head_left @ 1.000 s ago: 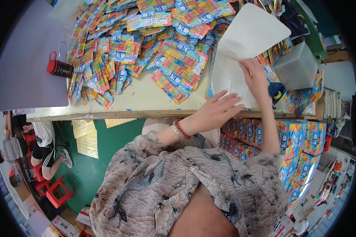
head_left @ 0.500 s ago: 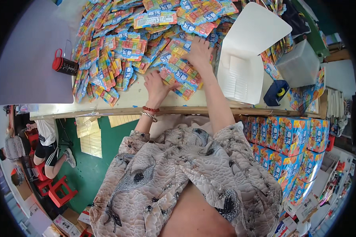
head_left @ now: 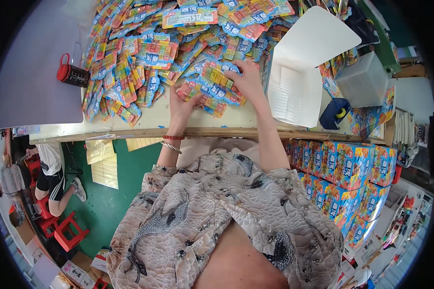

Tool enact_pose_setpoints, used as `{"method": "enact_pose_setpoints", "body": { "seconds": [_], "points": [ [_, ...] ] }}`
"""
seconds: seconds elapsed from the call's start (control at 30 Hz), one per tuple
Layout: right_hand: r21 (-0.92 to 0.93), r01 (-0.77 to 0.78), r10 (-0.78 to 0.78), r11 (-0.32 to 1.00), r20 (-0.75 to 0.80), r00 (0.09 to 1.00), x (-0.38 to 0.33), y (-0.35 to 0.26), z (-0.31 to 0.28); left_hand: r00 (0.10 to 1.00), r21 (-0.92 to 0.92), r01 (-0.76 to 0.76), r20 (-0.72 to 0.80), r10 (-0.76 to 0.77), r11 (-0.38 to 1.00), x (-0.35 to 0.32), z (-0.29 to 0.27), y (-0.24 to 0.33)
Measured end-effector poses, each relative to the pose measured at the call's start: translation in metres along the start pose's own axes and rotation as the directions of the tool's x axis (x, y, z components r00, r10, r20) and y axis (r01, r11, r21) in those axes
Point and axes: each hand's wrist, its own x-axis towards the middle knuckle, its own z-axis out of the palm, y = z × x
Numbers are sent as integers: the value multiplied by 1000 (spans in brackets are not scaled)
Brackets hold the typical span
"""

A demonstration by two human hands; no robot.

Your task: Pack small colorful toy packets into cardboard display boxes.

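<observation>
Two colourful flat packets with rows of small blocks and blue scalloped edges are between my hands, just above the table's near part. My left hand (head_left: 180, 108) has its thumb and fingers closed on the left end of the lower packet (head_left: 204, 99). The upper packet (head_left: 216, 77) overlaps it, its right side pinched in my right hand (head_left: 250, 84). A large heap of similar packets (head_left: 155, 54) spreads over the table beyond my hands. Right of my right hand stands a white box (head_left: 291, 94) with its lid up; its inside looks ribbed.
A navy tape dispenser (head_left: 334, 113) and a translucent bin (head_left: 363, 79) sit to the right. At left is a dark bottle with a red lid (head_left: 73, 75). Printed cartons (head_left: 345, 166) are stacked below the table's right side. A person (head_left: 53, 176) and red stools (head_left: 70, 232) are lower left.
The packets under my hands have shifted slightly and now show as two overlapping ones, lifted and turned flatter. My right hand has drawn nearer and closed on the upper one.
</observation>
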Motion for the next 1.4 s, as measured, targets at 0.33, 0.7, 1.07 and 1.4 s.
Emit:
{"method": "enact_pose_setpoints", "body": {
  "seconds": [0.33, 0.7, 1.07, 1.4],
  "points": [
    [-180, -224, 219, 958, -48, 974, -8, 12, 24, 999, -376, 38, 2, -41, 926, 21, 40, 1],
    [-216, 105, -87, 971, 93, 992, -17, 4, 1, 991, -122, -24, 128, 40, 992, 34, -25, 12],
    [151, 196, -238, 969, 346, 908, -10, -24, 0, 951, 58, -57, 306, 37, 997, 51, -49, 47],
    [679, -48, 273, 733, -229, 934, -32, -7, 67, 998, -761, -34, -62, -21, 648, -24, 19, 22]
  ]
}}
